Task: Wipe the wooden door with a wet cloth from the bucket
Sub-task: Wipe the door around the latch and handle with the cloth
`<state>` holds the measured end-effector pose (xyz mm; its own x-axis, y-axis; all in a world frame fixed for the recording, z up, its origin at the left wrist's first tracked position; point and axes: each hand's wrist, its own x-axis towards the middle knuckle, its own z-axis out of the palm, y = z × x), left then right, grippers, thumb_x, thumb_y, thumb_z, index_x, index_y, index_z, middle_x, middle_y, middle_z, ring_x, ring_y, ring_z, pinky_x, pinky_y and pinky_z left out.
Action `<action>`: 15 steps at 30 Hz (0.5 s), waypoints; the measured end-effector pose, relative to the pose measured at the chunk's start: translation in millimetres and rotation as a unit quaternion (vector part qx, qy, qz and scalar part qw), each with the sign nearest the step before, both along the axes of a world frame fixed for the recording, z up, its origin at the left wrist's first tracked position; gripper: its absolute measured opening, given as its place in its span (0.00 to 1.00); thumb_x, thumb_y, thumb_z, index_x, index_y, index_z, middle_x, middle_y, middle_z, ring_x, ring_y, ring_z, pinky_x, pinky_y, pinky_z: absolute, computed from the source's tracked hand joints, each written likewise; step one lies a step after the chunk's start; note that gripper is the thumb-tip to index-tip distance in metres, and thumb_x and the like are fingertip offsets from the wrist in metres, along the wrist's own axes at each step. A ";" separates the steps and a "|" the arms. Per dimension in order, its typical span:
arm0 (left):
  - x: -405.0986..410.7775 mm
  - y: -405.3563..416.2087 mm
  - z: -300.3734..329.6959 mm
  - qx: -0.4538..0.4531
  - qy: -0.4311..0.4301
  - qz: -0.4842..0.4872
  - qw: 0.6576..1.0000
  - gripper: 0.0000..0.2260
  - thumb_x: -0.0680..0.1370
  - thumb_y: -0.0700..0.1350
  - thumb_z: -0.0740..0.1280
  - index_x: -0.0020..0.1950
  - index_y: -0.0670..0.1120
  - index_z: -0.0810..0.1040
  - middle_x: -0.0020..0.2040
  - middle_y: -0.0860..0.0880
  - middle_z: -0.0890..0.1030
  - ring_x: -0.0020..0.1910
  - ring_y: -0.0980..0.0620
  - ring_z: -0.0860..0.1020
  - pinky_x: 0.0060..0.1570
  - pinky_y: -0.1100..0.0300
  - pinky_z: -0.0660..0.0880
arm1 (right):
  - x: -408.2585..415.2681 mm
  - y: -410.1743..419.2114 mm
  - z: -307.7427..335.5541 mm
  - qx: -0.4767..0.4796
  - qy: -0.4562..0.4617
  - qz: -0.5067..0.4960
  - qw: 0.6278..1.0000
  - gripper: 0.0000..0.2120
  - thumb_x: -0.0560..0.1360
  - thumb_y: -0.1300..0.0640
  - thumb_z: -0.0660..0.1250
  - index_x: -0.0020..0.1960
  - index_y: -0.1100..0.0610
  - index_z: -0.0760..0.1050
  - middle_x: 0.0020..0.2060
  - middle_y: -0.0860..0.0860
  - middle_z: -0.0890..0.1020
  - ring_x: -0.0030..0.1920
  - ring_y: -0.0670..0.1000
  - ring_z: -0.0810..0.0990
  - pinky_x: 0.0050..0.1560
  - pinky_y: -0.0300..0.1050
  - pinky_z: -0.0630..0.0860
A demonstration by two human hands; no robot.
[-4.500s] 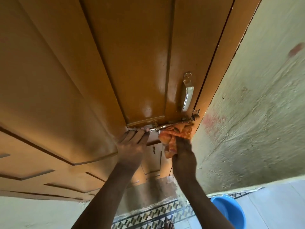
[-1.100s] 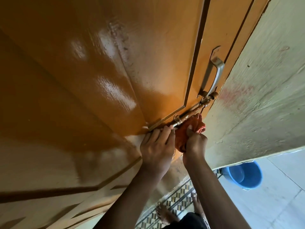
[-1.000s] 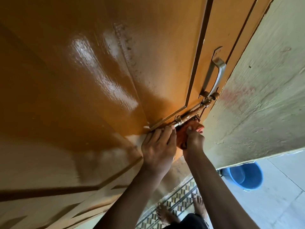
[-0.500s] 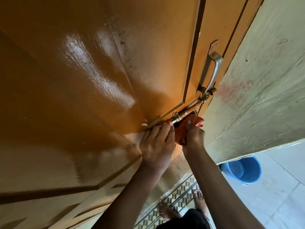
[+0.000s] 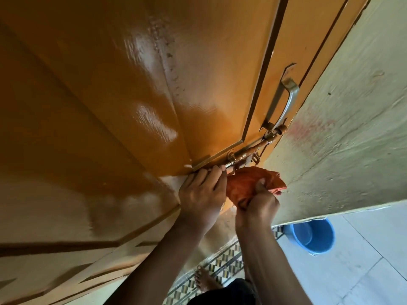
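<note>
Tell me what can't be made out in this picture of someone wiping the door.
- Head view: the blue bucket is partly hidden by the wall corner; whether it holds water is unclear.
- The right hand bunches the orange cloth, so the cloth's wetness and contact with the door are unclear.
- The left hand covers the sliding bolt's near end.
- The frame cuts off the door's top and bottom.

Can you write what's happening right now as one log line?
right hand: grips orange cloth | left hand: on door by latch | bucket: floor
</note>
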<state>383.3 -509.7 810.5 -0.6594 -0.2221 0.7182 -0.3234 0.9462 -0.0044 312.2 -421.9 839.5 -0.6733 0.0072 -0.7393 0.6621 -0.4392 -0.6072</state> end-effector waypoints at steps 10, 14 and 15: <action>-3.6 3.1 -1.7 -0.010 0.025 0.006 1.000 0.07 0.83 0.39 0.72 0.49 0.43 0.90 0.47 0.48 0.88 0.41 0.51 0.83 0.39 0.58 0.74 | -21.6 38.9 -27.1 0.040 -0.076 -0.029 0.996 0.10 0.83 0.58 0.62 0.64 0.57 0.71 0.47 0.55 0.78 0.44 0.55 0.79 0.48 0.59 0.80; -3.7 2.9 -5.6 -0.021 0.016 0.006 1.000 0.06 0.82 0.39 0.73 0.49 0.43 0.90 0.46 0.47 0.88 0.38 0.50 0.81 0.38 0.57 0.73 | -19.9 43.8 -15.0 0.051 -0.001 -0.035 0.998 0.12 0.82 0.57 0.65 0.64 0.55 0.72 0.52 0.52 0.81 0.48 0.52 0.81 0.55 0.57 0.78; -2.8 2.9 -5.5 -0.023 0.014 0.006 1.000 0.06 0.82 0.39 0.73 0.50 0.43 0.90 0.46 0.47 0.88 0.39 0.50 0.81 0.38 0.56 0.74 | -16.8 42.5 -8.1 0.053 0.028 -0.032 0.998 0.09 0.82 0.57 0.65 0.61 0.55 0.72 0.49 0.51 0.83 0.46 0.50 0.82 0.52 0.54 0.79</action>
<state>380.4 -506.8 805.0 -0.6369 -0.1963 0.7455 -0.3356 0.9412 -0.0389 295.4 -379.4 831.4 -0.7094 0.1279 -0.6931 0.5977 -0.4118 -0.6878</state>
